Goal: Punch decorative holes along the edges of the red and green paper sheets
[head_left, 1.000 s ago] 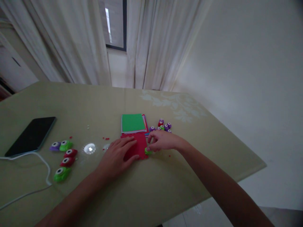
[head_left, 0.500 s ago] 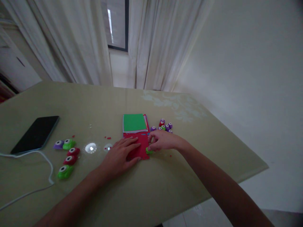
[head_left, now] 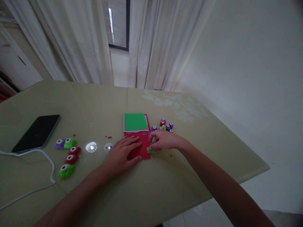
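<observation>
Two hands meet at the centre of the frame, and the close work is with the right hand [head_left: 163,140]: its fingers curl toward the thumb, and the thumb tip comes right to a small green lump [head_left: 150,151]. Pinched, or merely pressed from above? I cannot tell, because the hand covers too much. That lump sits at the right-hand edge of a red card [head_left: 145,145], and over on the card's left side lies the left hand [head_left: 121,153], palm down, fingers spread and bearing lightly on the surface.

So the step in hand, I'd judge, is setting or shaping the lump at the edge while the other hand steadies the card. From here the next move calls for fine control of that thumb, with the left hand's pressure even so that the card does not skid.

Moving outward, just above the card sits a paper stack [head_left: 134,122], green on top, and to its right a cluster of small eyed figures [head_left: 163,127] in purple, red and green, partly behind the right hand. Left of centre, red crumbs [head_left: 109,137] are scattered near a shiny clear dome [head_left: 91,147]. Further left come five bigger eyed figures [head_left: 71,158], bunched in a bent line, and past them a dark tablet [head_left: 36,132] with a white cable [head_left: 48,164] trailing to the frame's left edge. All of it rests on a pale table [head_left: 165,189], pale curtains [head_left: 94,41] hanging across the top.
</observation>
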Available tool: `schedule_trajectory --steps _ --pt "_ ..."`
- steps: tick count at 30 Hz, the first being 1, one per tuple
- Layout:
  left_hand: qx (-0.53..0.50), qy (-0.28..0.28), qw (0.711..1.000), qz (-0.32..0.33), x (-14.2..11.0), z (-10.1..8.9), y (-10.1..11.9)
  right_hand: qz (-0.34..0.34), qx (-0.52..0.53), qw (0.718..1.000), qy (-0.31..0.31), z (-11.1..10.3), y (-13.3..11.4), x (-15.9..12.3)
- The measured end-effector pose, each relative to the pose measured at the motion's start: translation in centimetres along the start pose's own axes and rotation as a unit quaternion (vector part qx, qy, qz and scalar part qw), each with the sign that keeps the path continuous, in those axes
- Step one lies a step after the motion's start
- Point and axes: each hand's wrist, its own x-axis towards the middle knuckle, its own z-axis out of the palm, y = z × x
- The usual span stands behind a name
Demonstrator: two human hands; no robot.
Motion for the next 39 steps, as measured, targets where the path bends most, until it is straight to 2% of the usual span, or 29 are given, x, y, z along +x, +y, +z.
schedule_trajectory --steps 13,34,39 --pt "-0.008 -0.001 1.000 -0.002 0.0 0.1 -0.2 0.005 -0.012 1.000 0.006 0.0 -0.2 -0.2" --pt "-0.010 -0.006 1.000 -0.009 0.0 0.0 0.0 -0.006 0.012 0.999 -0.036 0.1 0.6 0.9" --pt "0.021 -0.012 1.000 -0.006 0.0 0.0 0.2 -0.013 -0.002 0.999 -0.038 0.0 0.9 1.0"
